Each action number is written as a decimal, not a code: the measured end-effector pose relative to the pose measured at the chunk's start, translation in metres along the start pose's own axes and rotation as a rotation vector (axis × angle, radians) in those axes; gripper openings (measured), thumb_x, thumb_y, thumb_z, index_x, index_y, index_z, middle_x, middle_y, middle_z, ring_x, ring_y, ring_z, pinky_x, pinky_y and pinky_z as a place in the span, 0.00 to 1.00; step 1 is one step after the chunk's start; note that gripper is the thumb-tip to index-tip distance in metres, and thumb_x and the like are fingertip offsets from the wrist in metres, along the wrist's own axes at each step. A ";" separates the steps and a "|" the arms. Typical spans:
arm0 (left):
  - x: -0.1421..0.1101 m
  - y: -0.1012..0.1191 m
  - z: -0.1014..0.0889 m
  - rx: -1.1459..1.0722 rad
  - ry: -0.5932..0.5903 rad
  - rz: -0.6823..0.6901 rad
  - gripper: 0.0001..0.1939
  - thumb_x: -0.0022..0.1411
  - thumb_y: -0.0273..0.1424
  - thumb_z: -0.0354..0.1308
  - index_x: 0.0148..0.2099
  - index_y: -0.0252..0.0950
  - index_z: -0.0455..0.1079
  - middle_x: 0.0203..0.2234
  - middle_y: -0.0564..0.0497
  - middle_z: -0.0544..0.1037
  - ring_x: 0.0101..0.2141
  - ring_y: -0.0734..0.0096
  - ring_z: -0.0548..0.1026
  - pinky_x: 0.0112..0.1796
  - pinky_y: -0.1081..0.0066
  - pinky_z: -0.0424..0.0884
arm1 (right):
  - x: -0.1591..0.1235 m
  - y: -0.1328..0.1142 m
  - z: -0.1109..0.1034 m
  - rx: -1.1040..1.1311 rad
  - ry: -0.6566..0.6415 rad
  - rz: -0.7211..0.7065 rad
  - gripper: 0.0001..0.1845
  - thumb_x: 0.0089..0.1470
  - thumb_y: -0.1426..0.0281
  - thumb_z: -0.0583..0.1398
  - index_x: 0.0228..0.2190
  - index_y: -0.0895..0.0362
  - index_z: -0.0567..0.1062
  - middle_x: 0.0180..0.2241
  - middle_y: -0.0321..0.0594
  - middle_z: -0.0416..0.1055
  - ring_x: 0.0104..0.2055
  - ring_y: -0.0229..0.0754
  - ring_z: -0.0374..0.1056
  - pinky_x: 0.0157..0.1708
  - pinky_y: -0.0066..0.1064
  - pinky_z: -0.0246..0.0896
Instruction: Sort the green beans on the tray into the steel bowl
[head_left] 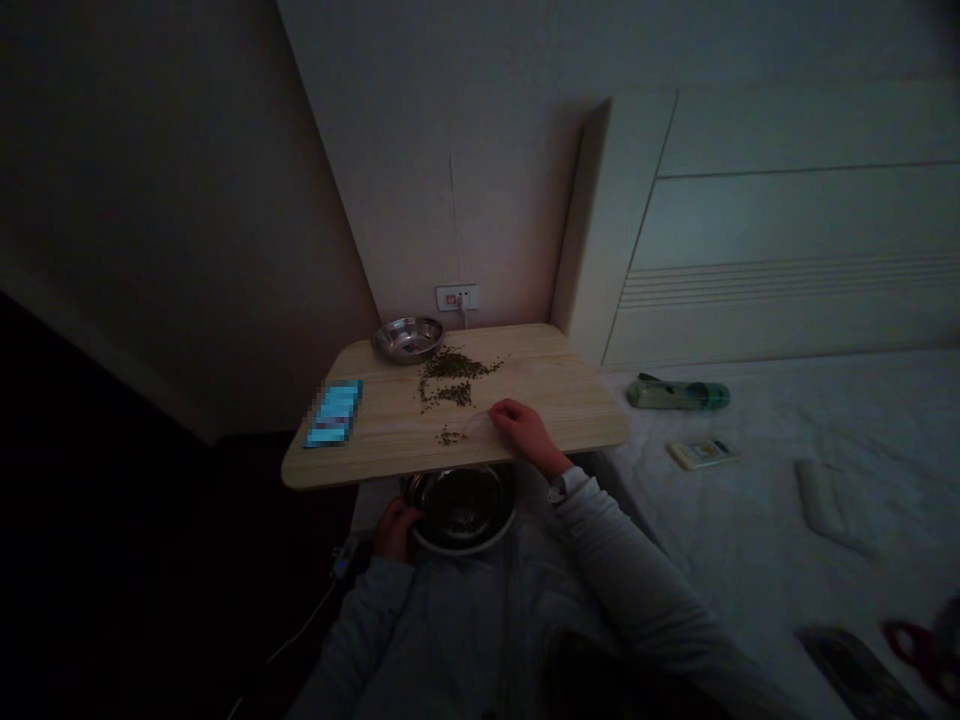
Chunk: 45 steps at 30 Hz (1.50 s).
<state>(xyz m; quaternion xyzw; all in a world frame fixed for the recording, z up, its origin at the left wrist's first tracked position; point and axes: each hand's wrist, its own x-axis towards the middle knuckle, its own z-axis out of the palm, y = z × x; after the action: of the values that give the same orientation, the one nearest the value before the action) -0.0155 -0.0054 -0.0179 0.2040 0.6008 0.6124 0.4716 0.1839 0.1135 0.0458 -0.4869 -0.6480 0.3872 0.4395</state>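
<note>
Small dark green grains, perhaps beans (459,364), lie scattered in several patches on a pale wooden tabletop (540,375). Over the near part of the top, my right hand (521,432) is closed on a thin, clear, curved piece (478,424), whose kind I cannot make out. That piece reaches left to a small patch of grains (448,437). Below the table's front edge, my left hand (396,530) grips the left rim of a round metal bowl (463,548) at my lap. The bowl's inside is dark, so its contents are unclear.
Another metal bowl (409,342) stands at the table's back left. A lit phone (334,413) lies at its left edge. A plug sits in the wall socket (457,297). On the bed (772,400) to the right are a green bottle-like object (677,393) and a small packet (703,453).
</note>
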 end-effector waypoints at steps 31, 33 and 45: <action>-0.004 0.004 0.001 0.027 0.003 -0.026 0.08 0.30 0.30 0.59 0.20 0.37 0.67 0.14 0.57 0.69 0.21 0.72 0.67 0.26 0.71 0.60 | 0.001 -0.001 0.002 -0.084 0.118 -0.005 0.11 0.48 0.65 0.54 0.29 0.57 0.73 0.30 0.40 0.73 0.34 0.40 0.65 0.37 0.30 0.59; -0.001 0.002 0.000 0.042 0.011 -0.026 0.08 0.30 0.31 0.59 0.20 0.37 0.66 0.14 0.57 0.70 0.21 0.72 0.67 0.26 0.71 0.60 | 0.001 -0.001 0.002 -0.084 0.098 0.011 0.10 0.47 0.66 0.54 0.28 0.58 0.72 0.29 0.38 0.72 0.32 0.39 0.65 0.36 0.30 0.59; 0.000 0.002 -0.002 0.052 -0.001 0.009 0.07 0.30 0.30 0.59 0.20 0.36 0.68 0.15 0.56 0.70 0.22 0.72 0.67 0.27 0.71 0.61 | -0.001 -0.002 0.003 -0.141 0.112 0.036 0.07 0.46 0.69 0.54 0.24 0.58 0.71 0.24 0.36 0.69 0.28 0.37 0.63 0.32 0.28 0.57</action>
<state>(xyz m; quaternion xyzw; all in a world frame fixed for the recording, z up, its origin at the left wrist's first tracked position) -0.0177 -0.0058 -0.0167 0.2194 0.6154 0.5984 0.4638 0.1810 0.1115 0.0460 -0.5489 -0.6393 0.3207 0.4326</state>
